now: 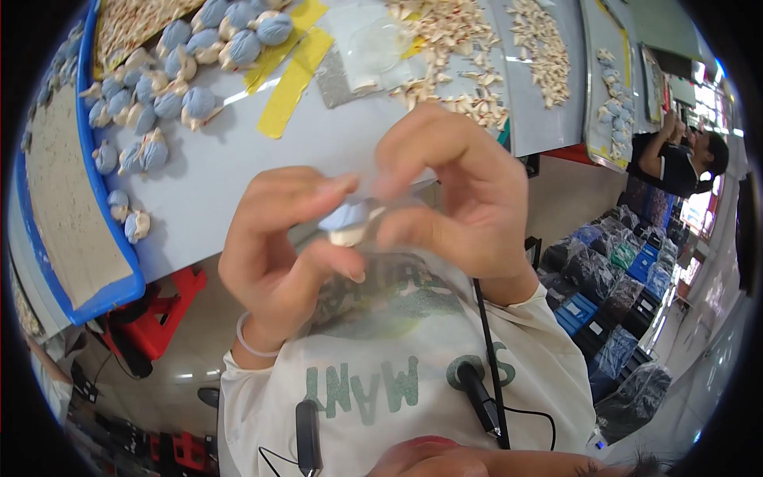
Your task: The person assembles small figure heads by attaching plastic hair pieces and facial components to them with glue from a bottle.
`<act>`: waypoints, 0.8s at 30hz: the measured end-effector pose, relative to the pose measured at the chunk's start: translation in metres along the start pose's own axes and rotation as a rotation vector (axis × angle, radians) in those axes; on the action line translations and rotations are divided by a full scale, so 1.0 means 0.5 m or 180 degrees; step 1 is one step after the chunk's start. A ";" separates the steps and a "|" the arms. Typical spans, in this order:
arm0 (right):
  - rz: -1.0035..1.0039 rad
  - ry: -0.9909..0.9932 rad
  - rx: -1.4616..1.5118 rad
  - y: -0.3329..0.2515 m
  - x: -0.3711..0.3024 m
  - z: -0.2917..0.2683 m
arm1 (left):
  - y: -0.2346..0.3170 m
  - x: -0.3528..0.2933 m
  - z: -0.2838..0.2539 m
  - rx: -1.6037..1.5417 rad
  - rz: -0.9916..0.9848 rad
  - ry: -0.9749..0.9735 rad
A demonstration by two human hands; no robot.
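Observation:
Between the thumb and fingers of my left hand (274, 238) is a small blue-and-cream figurine (346, 218), held in front of my chest near the table edge. My right hand (473, 195) is curled beside it, with thumb and index finger bent toward the figurine. Motion smears those fingertips. A thin pale bit shows between them and the figurine, but I cannot make out whether it is pinched or part of the figurine. Similar figurines (198, 103) lie in a cluster on the grey table (238, 175) at the far left.
Heaps of small cream pieces (453, 52) lie at the back, near a clear plastic dish (380, 44) and yellow tape strips (296, 83). A blue-rimmed tray (119, 294) borders the left. Another person (679, 163) sits far right, above wrapped crates (612, 286). A red stool (163, 318) stands below left.

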State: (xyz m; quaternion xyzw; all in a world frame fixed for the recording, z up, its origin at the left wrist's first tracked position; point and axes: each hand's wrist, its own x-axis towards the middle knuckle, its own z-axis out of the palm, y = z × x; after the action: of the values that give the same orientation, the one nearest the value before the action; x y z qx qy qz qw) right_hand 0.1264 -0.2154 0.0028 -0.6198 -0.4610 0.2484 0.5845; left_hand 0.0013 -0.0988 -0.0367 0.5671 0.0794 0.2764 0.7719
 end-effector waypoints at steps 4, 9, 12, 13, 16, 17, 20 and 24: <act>0.0892 0.0079 0.1180 -0.010 -0.021 0.008 | 0.011 0.005 0.010 0.1659 0.0956 -0.0177; 0.1326 -0.0264 0.1470 -0.017 -0.053 -0.055 | 0.037 0.003 0.027 0.2670 0.1315 -0.0664; 0.1172 0.1461 0.0656 -0.016 -0.101 -0.173 | 0.035 0.010 0.004 0.2707 0.1352 -0.0468; 0.1194 0.1898 -0.0079 -0.005 -0.122 -0.241 | 0.033 0.011 -0.012 0.2716 0.1385 -0.0297; 0.1706 0.2719 -0.1632 0.027 -0.176 -0.381 | 0.034 0.016 -0.068 0.2917 0.1448 0.0092; 0.1901 0.2892 -0.2358 0.027 -0.193 -0.404 | 0.042 0.024 -0.080 0.2916 0.1447 0.0090; 0.1910 0.3117 -0.3340 0.008 -0.180 -0.384 | 0.073 0.036 -0.108 0.3472 0.1275 0.0630; 0.1188 0.2382 -0.3092 -0.015 -0.119 -0.311 | 0.079 0.065 -0.090 0.3799 0.0918 0.0767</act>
State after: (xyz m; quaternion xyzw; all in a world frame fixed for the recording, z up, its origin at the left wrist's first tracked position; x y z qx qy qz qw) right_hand 0.2292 -0.3444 0.0261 -0.9286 -0.1701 -0.1242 0.3054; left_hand -0.0046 -0.0366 -0.0100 0.8704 0.2292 0.3477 0.2627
